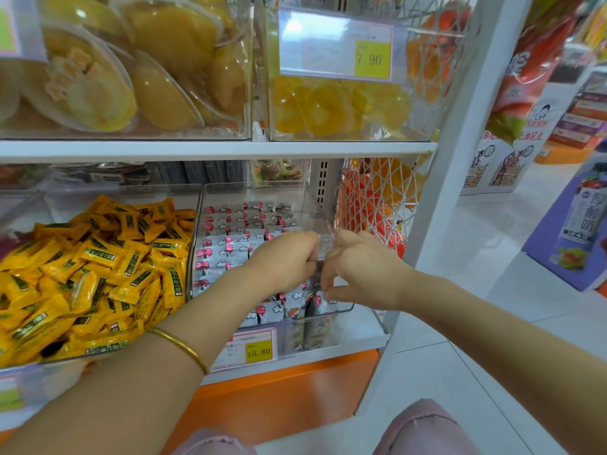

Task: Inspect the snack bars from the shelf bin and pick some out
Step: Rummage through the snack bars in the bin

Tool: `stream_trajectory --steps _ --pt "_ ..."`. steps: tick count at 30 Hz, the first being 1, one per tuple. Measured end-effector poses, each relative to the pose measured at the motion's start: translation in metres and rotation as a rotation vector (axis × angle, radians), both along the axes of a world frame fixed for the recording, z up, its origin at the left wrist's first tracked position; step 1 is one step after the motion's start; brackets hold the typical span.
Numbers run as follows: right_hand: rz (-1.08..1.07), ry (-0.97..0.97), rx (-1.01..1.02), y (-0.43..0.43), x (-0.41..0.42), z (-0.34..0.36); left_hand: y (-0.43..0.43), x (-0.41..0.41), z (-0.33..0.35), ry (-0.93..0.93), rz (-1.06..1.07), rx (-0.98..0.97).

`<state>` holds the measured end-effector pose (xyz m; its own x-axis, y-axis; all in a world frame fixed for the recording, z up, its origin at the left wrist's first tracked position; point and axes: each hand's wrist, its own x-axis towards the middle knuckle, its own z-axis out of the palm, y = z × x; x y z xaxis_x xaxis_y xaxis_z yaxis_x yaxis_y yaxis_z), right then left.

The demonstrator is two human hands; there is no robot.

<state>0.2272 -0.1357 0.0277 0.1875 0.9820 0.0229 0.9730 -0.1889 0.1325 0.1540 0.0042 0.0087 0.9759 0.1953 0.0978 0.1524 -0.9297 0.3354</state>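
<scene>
Gripping what looks like one of the snack bars point(230, 247) with the left hand point(282, 261), fingers curled, low in the clear shelf bin point(341, 308); pinching its end with the right hand point(361, 270), close alongside. Lying crosswise in stacked rows just left and behind, nearest the left hand.
</scene>
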Motion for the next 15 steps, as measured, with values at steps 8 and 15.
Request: stream_trajectory --steps 8,15 --pt "-0.018 0.029 0.021 -0.003 0.0 -0.001 0.005 -0.004 0.004 0.019 -0.045 0.145" --pt "-0.025 0.067 0.076 -0.002 -0.003 -0.005 0.012 -0.009 0.0 0.035 -0.097 0.27"
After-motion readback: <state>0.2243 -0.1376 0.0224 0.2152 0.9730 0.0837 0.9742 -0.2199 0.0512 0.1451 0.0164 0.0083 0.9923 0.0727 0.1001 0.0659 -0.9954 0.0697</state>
